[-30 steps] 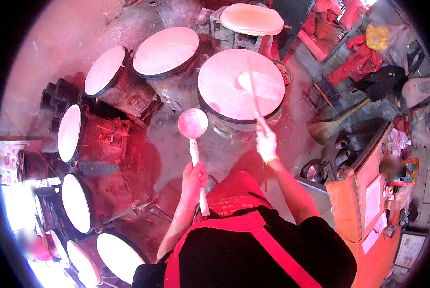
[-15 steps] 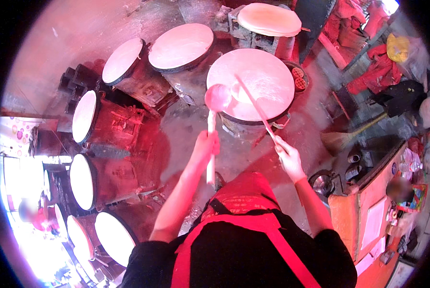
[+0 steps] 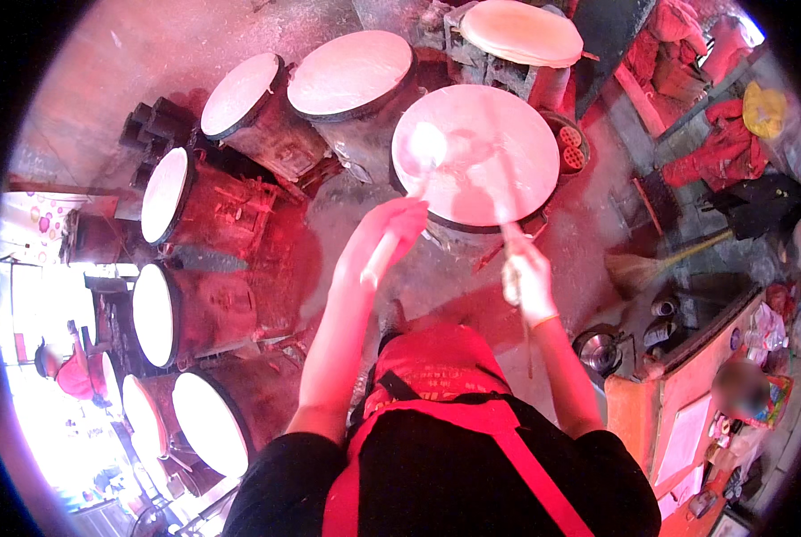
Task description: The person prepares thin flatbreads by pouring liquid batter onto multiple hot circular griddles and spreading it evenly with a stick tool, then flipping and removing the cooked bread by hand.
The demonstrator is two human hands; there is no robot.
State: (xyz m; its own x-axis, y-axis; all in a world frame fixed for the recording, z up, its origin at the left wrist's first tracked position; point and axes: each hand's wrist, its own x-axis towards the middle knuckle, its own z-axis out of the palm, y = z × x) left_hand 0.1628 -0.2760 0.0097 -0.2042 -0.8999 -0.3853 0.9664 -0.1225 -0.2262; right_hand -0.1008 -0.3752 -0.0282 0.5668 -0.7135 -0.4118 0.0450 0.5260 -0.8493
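My left hand [image 3: 391, 231] grips the handle of a ladle [image 3: 427, 148] whose bowl is over the left part of a round flat griddle [image 3: 525, 192], which is covered by a thin pale sheet of batter. My right hand [image 3: 527, 279] holds a thin wooden stick [image 3: 499, 201] that reaches up across the griddle's surface. Both hands are at the griddle's near edge. I wear a black top with a red apron.
Several other round griddles on drum stoves ring the spot: two behind [image 3: 351, 76] [image 3: 239, 94], a stack of pale sheets [image 3: 521, 31] at the back, more on the left [image 3: 163, 192] [image 3: 154, 313] [image 3: 208, 421]. A broom [image 3: 678, 255] and a kettle [image 3: 597, 349] lie right.
The ladle has moved forward from in front of the griddle onto its left part. My right hand and the stick have shifted slightly; the view has tilted forward.
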